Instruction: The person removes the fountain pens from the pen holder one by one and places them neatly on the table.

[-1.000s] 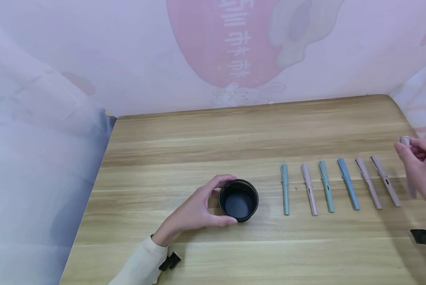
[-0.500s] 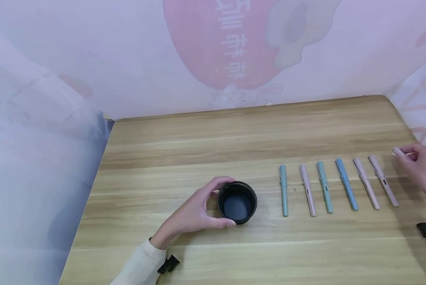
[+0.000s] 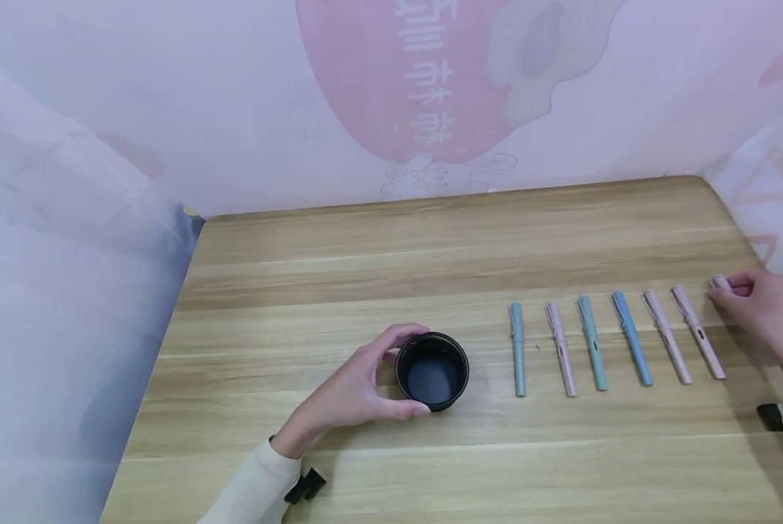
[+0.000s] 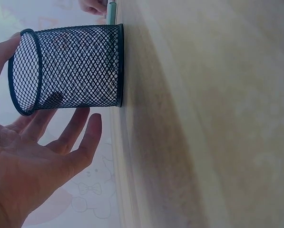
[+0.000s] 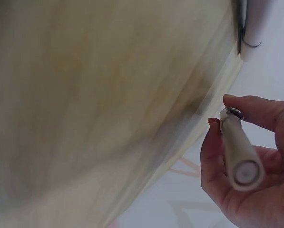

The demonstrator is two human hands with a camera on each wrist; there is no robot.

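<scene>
My left hand (image 3: 359,386) holds a black mesh pen holder (image 4: 80,66), its thumb and fingers around the rim. The holder stands upright on the table, and its inside (image 3: 433,375) shows no pens. At the far right, my right hand (image 3: 774,313) pinches a pale pink-purple pen (image 5: 241,152) between thumb and fingers. One end of that pen (image 3: 721,283) pokes out past the fingertips in the head view; the hand hides the remainder. Nearest to this hand lies another pale purple pen (image 3: 698,332).
Left of it, a spaced row holds a pink-purple pen (image 3: 666,336), a blue pen (image 3: 632,338), a teal pen (image 3: 591,342), a pale pink pen (image 3: 560,349) and a teal-blue pen (image 3: 517,349). A printed cloth (image 3: 254,109) hangs behind the wooden table (image 3: 398,255).
My right hand has come slightly left and toward me, tilting its pen so that less of the barrel shows. The left hand keeps its hold on the pen holder.
</scene>
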